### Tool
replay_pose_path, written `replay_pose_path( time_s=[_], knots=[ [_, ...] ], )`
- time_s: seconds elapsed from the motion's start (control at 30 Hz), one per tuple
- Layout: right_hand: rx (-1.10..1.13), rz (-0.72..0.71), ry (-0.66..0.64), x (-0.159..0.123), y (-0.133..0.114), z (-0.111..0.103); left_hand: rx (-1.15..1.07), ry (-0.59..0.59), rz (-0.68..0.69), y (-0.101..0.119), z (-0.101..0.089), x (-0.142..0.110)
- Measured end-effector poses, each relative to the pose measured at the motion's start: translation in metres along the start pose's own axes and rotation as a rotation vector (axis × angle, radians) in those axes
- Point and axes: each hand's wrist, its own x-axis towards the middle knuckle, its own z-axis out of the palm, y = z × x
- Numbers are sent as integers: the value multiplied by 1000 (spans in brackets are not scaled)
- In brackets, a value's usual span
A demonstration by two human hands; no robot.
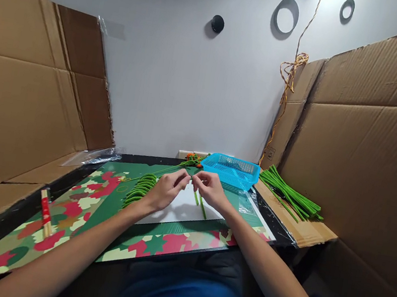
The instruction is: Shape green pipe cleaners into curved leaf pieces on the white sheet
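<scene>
My left hand and my right hand meet over a white sheet, fingertips pinched together on a green pipe cleaner, mostly hidden by the fingers. Below my right hand show two straight green lengths; whether they hang from the fingers or lie on the sheet I cannot tell. Just left of my left hand lies a row of several bent green pipe cleaners, curved into loops.
A blue plastic basket stands behind my hands, beside orange flowers on green stems. Straight green pipe cleaners lie on cardboard at right. A red-wrapped bundle of sticks rests at left. Cardboard walls flank the table.
</scene>
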Motion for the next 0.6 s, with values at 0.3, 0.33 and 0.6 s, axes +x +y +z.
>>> replay_pose_path(
  time_s=[0.3, 0.33, 0.6],
  knots=[
    [-167, -93, 36, -5, -2, -1, -665, -124, -294, -5, 6, 3],
    [-60, -19, 4, -4, -2, -1, -623, -135, -261, -4, 5, 2],
    [534, 504, -226, 0, -5, -15, 315, -208, 388, 4, -11, 4]
  ],
)
